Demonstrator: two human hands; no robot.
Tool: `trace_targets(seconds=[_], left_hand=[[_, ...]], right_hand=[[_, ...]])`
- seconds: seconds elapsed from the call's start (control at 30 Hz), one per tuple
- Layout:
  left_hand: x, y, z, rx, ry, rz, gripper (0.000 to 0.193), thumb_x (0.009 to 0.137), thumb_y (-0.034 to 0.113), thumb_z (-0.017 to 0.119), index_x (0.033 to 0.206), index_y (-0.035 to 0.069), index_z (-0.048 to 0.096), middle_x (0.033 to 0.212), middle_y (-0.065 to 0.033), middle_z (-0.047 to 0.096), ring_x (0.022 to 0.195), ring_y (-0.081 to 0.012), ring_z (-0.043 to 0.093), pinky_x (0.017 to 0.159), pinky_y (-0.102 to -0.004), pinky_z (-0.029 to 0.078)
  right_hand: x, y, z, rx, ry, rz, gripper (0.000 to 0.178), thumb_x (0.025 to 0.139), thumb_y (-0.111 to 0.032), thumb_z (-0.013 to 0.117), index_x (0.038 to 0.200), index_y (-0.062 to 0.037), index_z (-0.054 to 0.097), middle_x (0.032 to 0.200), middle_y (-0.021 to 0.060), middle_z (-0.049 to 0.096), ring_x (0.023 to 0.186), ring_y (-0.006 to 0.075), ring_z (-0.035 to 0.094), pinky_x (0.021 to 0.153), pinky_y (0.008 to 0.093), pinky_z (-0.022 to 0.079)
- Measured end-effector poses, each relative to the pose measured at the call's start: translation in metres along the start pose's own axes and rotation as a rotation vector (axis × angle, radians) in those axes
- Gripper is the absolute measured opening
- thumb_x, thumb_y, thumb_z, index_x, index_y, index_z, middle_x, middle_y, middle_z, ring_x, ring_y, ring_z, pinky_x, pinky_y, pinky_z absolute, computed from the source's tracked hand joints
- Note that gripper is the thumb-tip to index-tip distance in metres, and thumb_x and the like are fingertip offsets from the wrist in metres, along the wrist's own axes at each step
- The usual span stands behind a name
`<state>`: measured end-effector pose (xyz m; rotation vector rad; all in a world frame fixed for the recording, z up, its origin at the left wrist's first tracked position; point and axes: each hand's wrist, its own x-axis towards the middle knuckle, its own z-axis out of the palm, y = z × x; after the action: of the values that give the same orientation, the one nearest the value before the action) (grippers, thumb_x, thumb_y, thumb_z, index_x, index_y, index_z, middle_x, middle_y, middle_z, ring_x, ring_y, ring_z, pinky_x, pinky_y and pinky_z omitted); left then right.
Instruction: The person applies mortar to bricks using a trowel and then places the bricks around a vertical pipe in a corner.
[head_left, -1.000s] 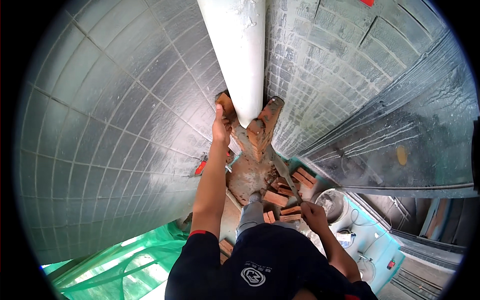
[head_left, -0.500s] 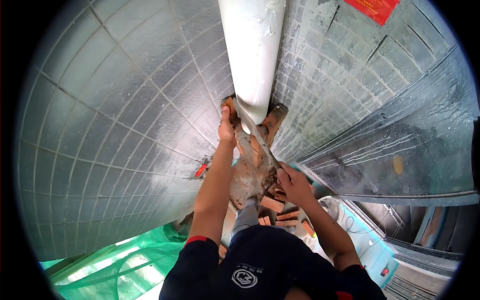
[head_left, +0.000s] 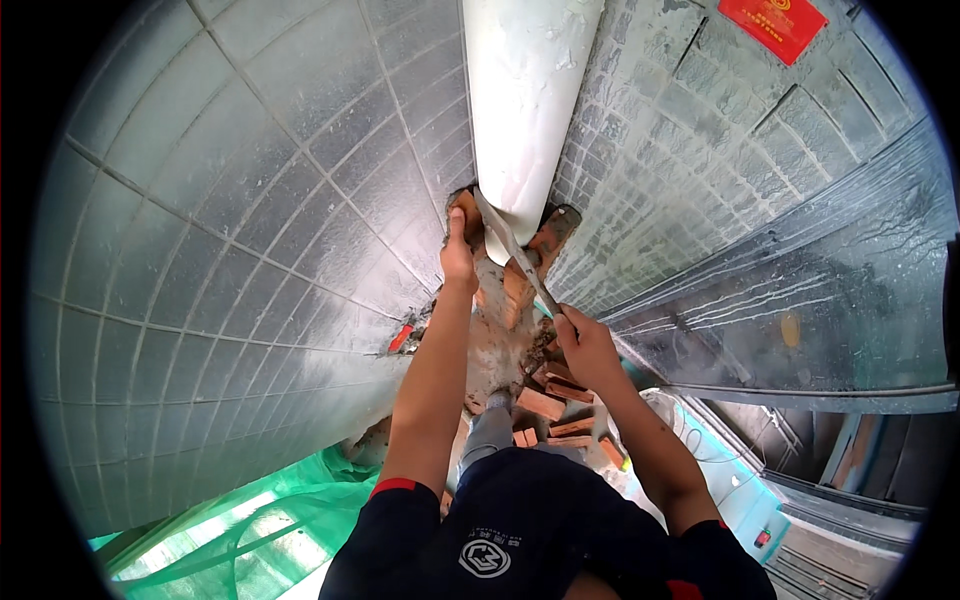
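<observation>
My left hand [head_left: 457, 250] is closed on an orange brick [head_left: 464, 212] at the left wall, beside the foot of a thick white pipe [head_left: 528, 110]. Grey mortar marks the brick's edges. In my right hand [head_left: 590, 350] is the handle of a long, narrow bricklayer's trowel [head_left: 512, 243]. Its blade slants up and left across the pipe's base, with the tip close to the held brick. On the pipe's other side, a mortar-smeared brick [head_left: 553, 235] rests against the right wall. More brickwork [head_left: 518, 295] shows below the blade.
Loose bricks [head_left: 541, 403] are heaped near my foot [head_left: 497, 401]. Tiled wall [head_left: 230, 200] rises at left, and a rough grey wall [head_left: 660, 160] at right. A small red object [head_left: 401, 338] sits low on the left wall. Green netting [head_left: 260, 520] hangs at lower left.
The view has shifted slightly, so the pipe and walls appear farther right. Both hands keep their grips, and the trowel's tip stays close to the held brick.
</observation>
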<state>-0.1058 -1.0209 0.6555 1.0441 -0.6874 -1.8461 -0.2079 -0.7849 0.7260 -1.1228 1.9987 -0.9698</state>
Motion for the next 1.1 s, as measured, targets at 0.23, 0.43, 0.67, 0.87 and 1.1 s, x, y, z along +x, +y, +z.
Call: trace_targets(seconds=[0.23, 0.43, 0.67, 0.87, 1.1], left_hand=[[0.005, 0.007, -0.019, 0.14, 0.039, -0.102, 0.096, 0.078, 0.067, 0.062, 0.137, -0.006, 0.041, 0.134, -0.0179, 0.046, 0.122, -0.0278, 0.043, 0.106, -0.0405, 0.032], [0.001, -0.031, -0.086, 0.025, -0.157, -0.266, 0.075, 0.092, 0.06, 0.045, 0.134, -0.001, 0.047, 0.132, -0.0128, 0.051, 0.125, -0.0292, 0.041, 0.108, -0.045, 0.023], [-0.052, -0.128, -0.263, 0.216, 0.251, -0.534, 0.026, 0.086, 0.042, 0.066, 0.084, 0.016, 0.061, 0.074, 0.0023, 0.059, 0.066, -0.0116, 0.053, 0.061, -0.0298, 0.037], [-0.165, -0.17, -0.363, 0.643, 0.376, -0.745, 0.032, 0.079, 0.042, 0.07, 0.07, 0.014, 0.056, 0.06, 0.0003, 0.05, 0.049, -0.013, 0.045, 0.045, -0.0311, 0.033], [-0.22, -0.171, -0.396, 0.684, 0.369, -0.794, 0.031, 0.085, 0.033, 0.066, 0.069, 0.013, 0.049, 0.06, 0.0006, 0.044, 0.051, -0.0131, 0.042, 0.049, -0.0302, 0.03]], right_hand=[[-0.013, -0.002, -0.001, 0.029, 0.003, 0.009, 0.041, 0.098, -0.029, 0.051, 0.125, 0.0006, 0.056, 0.071, 0.0109, 0.062, 0.064, 0.0164, 0.057, 0.062, 0.0338, 0.045], [-0.048, 0.024, -0.002, 0.102, -0.132, 0.125, 0.045, 0.098, -0.032, 0.048, 0.127, 0.0031, 0.054, 0.065, 0.0093, 0.057, 0.054, 0.0149, 0.05, 0.054, 0.0326, 0.041], [-0.041, -0.001, 0.042, -0.205, -0.223, 0.222, 0.035, 0.094, -0.026, 0.052, 0.117, -0.0017, 0.061, 0.077, 0.0155, 0.064, 0.064, 0.0273, 0.059, 0.061, 0.0401, 0.046], [-0.03, 0.022, 0.055, -0.334, -0.249, -0.017, 0.041, 0.09, -0.018, 0.057, 0.127, -0.0012, 0.053, 0.116, 0.0233, 0.057, 0.082, 0.0345, 0.061, 0.071, 0.0463, 0.051], [0.006, 0.021, 0.065, -0.544, -0.239, 0.111, 0.036, 0.086, -0.016, 0.062, 0.116, 0.0039, 0.057, 0.107, 0.0228, 0.056, 0.085, 0.0377, 0.06, 0.075, 0.0471, 0.05]])
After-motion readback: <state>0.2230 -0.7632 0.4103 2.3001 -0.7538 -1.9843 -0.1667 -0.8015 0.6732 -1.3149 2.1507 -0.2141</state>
